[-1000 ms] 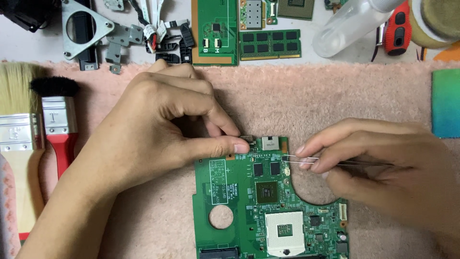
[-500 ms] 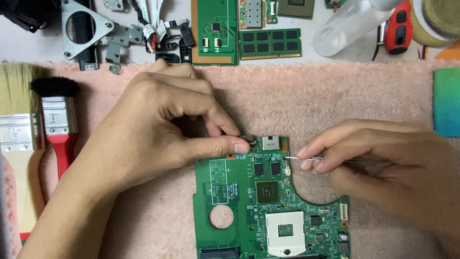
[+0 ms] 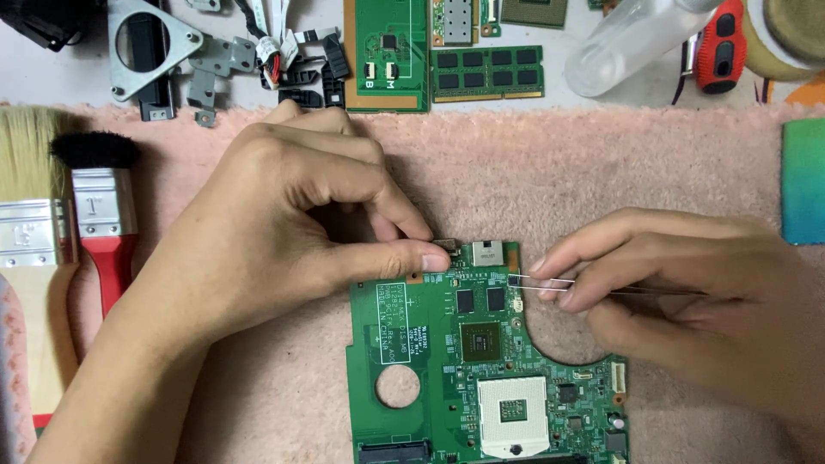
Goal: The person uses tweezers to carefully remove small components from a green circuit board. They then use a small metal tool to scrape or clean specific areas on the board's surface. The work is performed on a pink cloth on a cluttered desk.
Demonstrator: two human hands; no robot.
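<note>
My right hand has inched the pinched tweezers onto the board; my left hand stays clamped on its corner.

Hands with tweezers over green circuit board

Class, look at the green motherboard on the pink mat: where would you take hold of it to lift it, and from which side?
Probably by the bare left edge of the motherboard, from the left with fingers on the rim only. That strip carries no chips or sockets, while the left hand covers the top corner and the right hand with tweezers blocks the right.
</note>
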